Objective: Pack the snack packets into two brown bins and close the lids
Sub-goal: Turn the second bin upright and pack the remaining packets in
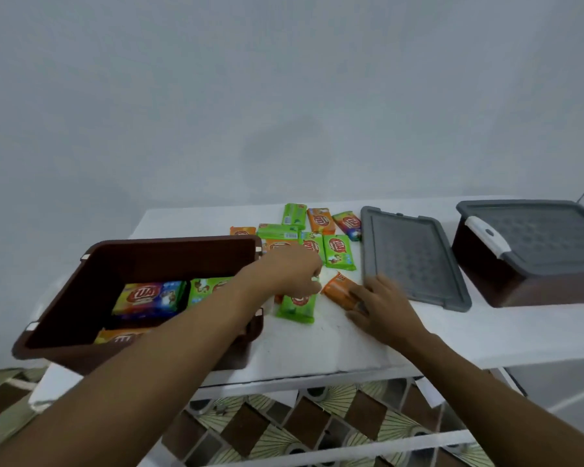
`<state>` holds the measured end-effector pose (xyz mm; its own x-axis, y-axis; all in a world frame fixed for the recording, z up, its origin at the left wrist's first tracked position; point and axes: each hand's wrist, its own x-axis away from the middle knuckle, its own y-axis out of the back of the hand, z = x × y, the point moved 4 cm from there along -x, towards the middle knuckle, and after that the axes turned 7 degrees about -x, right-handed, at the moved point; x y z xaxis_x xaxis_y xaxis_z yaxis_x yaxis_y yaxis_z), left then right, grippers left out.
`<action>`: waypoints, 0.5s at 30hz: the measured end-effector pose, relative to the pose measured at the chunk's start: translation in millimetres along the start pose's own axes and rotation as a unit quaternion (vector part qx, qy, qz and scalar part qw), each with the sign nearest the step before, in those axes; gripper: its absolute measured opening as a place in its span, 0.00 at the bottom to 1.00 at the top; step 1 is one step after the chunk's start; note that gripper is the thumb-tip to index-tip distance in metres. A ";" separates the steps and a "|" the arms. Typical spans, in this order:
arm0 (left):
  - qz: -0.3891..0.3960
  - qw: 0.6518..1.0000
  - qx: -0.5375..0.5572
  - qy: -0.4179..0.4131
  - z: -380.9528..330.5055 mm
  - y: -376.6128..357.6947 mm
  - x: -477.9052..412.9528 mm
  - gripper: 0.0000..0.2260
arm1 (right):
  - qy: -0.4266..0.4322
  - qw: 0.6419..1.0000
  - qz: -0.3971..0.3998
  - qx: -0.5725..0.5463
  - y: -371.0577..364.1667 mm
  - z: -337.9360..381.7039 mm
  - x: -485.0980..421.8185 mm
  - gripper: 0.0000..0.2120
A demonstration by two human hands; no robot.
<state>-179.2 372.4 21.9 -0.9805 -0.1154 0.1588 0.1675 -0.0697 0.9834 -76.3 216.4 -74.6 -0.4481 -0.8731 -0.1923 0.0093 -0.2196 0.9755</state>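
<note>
An open brown bin (pixel 91 264) stands at the left of the white table (pixel 317 345) with a few snack packets (pixel 149 298) inside. To its right my left hand (pixel 290 271) is closed on the top of a green packet (pixel 297 306) that hangs just over the table. My right hand (pixel 381 305) presses its fingers on an orange packet (pixel 338 288) lying beside the green one. Several more green and orange packets (pixel 338 252) lie in a loose pile behind my hands. A second brown bin (pixel 506 281) at the far right has its grey lid shut.
A loose grey lid (pixel 415 257) lies flat between the packet pile and the shut bin. The table's front edge runs just below my wrists, with white rails and a patterned floor (pixel 284 429) beneath. A plain wall rises behind the table.
</note>
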 end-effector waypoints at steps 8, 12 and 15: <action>0.125 0.988 -0.033 0.090 -50.2 -44.2 -17.3 0.11 | -0.019 0.996 -0.012 -0.091 6.9 -18.4 27.3 0.18; 0.123 0.982 -0.027 0.141 -60.7 -56.0 -16.3 0.17 | -0.131 0.957 -0.043 -0.257 17.6 -48.7 38.5 0.13; 0.040 0.983 0.044 0.172 -63.9 -64.2 -12.3 0.21 | -0.205 0.909 -0.040 -0.360 15.8 -63.6 43.7 0.09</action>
<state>-171.4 315.0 -48.7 -0.8698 -0.4456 0.2117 0.2179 0.0379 0.9752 -38.8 147.1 -74.4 -0.7670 -0.6389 -0.0593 0.4790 -0.6316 0.6096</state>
